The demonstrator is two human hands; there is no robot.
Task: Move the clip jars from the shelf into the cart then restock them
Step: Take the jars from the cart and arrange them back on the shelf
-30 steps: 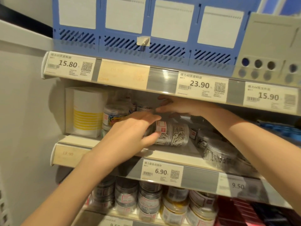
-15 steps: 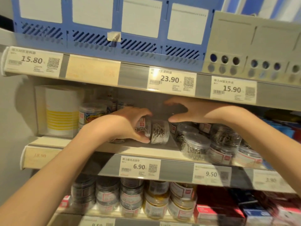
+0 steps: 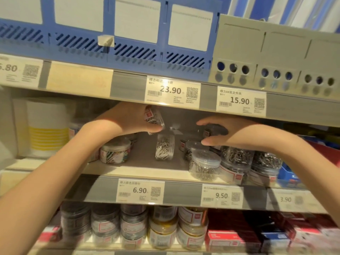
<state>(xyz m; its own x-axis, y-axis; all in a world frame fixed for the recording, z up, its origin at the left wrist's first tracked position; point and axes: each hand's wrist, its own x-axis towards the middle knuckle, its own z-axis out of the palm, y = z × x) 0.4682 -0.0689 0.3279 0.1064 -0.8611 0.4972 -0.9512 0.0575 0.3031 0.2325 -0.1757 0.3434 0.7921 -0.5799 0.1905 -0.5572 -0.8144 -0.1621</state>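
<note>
My left hand grips a clear jar of silver clips, tilted and lifted just under the upper shelf's edge. My right hand is curled round a dark-lidded jar on top of the right-hand stack. Between the hands a jar of silver clips lies on its side on the middle shelf. A jar of coloured clips stands at the left. Several jars of silver clips crowd the shelf's right part.
A white box with yellow stripes stands at the shelf's far left. Blue file trays and grey ones fill the upper shelf. Below, more jars and red boxes line the lower shelf. Price labels run along the edges.
My left hand has lifted one jar up off the shelf, leaving another lying on its side. My right hand has come down onto a jar on the right stack. The view has shifted right.
</note>
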